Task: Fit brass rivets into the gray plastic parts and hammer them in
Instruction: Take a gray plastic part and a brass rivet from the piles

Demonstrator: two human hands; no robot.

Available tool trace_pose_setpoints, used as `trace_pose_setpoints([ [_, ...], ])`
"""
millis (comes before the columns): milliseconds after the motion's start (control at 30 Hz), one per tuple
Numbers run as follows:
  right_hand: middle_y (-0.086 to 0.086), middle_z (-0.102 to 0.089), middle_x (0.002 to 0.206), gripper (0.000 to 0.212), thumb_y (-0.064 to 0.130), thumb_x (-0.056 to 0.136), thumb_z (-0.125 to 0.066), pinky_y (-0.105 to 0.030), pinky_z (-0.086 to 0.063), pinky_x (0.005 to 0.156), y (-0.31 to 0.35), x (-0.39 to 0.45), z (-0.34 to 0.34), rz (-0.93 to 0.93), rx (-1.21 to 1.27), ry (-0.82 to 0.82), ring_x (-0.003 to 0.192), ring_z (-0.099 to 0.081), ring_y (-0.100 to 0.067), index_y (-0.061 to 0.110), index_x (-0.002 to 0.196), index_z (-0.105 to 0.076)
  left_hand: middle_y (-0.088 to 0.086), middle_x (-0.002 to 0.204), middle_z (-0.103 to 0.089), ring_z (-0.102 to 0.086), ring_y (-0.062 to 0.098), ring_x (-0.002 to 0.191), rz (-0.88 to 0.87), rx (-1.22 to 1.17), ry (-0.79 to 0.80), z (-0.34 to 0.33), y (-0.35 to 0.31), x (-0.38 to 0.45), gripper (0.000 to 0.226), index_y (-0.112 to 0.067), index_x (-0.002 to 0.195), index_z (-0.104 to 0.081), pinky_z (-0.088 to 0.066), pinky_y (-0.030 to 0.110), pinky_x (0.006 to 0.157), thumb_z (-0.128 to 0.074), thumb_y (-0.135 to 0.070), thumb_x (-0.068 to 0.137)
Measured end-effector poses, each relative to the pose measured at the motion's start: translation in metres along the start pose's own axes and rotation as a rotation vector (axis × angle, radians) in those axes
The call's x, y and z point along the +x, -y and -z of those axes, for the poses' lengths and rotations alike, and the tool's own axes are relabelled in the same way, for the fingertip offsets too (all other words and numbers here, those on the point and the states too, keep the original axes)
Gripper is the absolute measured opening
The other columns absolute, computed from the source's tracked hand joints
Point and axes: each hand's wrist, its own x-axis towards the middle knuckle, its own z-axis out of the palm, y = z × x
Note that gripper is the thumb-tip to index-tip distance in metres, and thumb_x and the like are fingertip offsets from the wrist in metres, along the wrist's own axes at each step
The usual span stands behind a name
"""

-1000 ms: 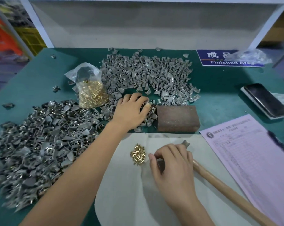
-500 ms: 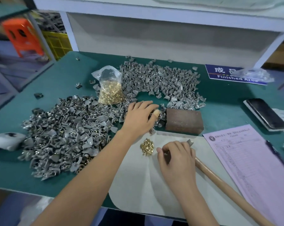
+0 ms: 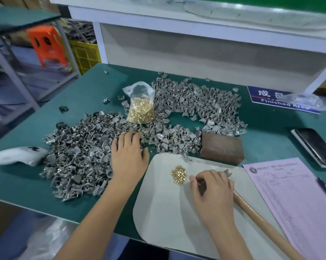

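— Hands first: where are they on the green table (image 3: pixel 36 184)?

— Left hand (image 3: pixel 128 156) lies palm down on the near-left pile of gray plastic parts (image 3: pixel 79 154), fingers fairly straight and spread over the pieces at the pile's right edge. I cannot tell whether it has hold of any one piece. Right hand (image 3: pixel 212 192) sits on the white mat (image 3: pixel 162 212) at the table's near edge, fingers curled round the head end of the hammer (image 3: pixel 255 214); the metal head is only partly visible, poking out past the knuckles.

— And the hammer's handle?

— Wooden, running from that hand toward the near-right corner, across the mat and beside the pink form (image 3: pixel 293 199).

— Rivets?

— Small heap of loose brass rivets (image 3: pixel 178 174) on the mat, just beside the right thumb, apart from it. Many more fill a clear plastic bag (image 3: pixel 140 106) standing between the two gray piles, toward the middle of the table.

— A second pile?

— Yes, the far pile of gray parts (image 3: pixel 199 106) spreads toward the back edge, curving round a patch of bare green. A brown block (image 3: pixel 222 149) rests at its near-right end, touching the mat's far corner.

— Anything else?

— A phone (image 3: pixel 315 145) by the right edge, a blue sign (image 3: pixel 267 98) at the far right, a white object (image 3: pixel 19 155) by the left edge.
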Motion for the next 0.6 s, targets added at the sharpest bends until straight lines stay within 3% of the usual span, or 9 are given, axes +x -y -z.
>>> trace_pose_setpoints([
  [167,0.012,-0.059,0.079,0.021,0.032,0.091,-0.071,-0.038,-0.031,0.078,-0.002,0.000,-0.001,0.003,-0.001,-0.016,0.085,-0.050,-0.021,0.025,0.076,-0.058,0.010,0.153,-0.043,-0.029,0.031,0.148,-0.025,0.123,0.119,0.004,0.004,0.017,0.059,-0.012,0.147,-0.043,-0.026,0.047,0.119,-0.047,-0.043,0.097],
  [300,0.013,-0.057,0.078,0.021,0.033,0.090,-0.071,-0.036,-0.028,0.077,-0.003,-0.002,-0.002,0.008,-0.002,-0.022,0.084,-0.049,-0.020,0.026,0.076,-0.057,0.007,0.162,-0.031,-0.021,0.027,0.153,-0.146,0.108,0.191,0.009,0.007,0.042,0.062,-0.015,0.153,-0.034,-0.021,0.046,0.123,-0.050,-0.035,0.097],
  [433,0.015,-0.056,0.078,0.021,0.032,0.091,-0.070,-0.035,-0.026,0.077,-0.005,-0.002,-0.003,0.022,-0.001,-0.035,0.084,-0.050,-0.019,0.028,0.076,-0.057,0.001,0.160,-0.037,-0.036,0.024,0.146,-0.129,0.084,0.210,0.009,0.009,0.047,0.051,-0.023,0.148,-0.042,-0.034,0.045,0.114,-0.047,-0.036,0.099],
  [600,0.017,-0.053,0.076,0.020,0.044,0.089,-0.056,-0.032,-0.025,0.078,-0.006,-0.001,-0.004,0.045,0.031,-0.064,0.082,-0.048,-0.017,0.029,0.076,-0.057,0.000,0.143,-0.052,-0.047,0.023,0.134,-0.055,0.062,0.168,0.009,0.017,0.048,0.043,-0.020,0.135,-0.049,-0.043,0.041,0.103,-0.051,-0.043,0.099],
])
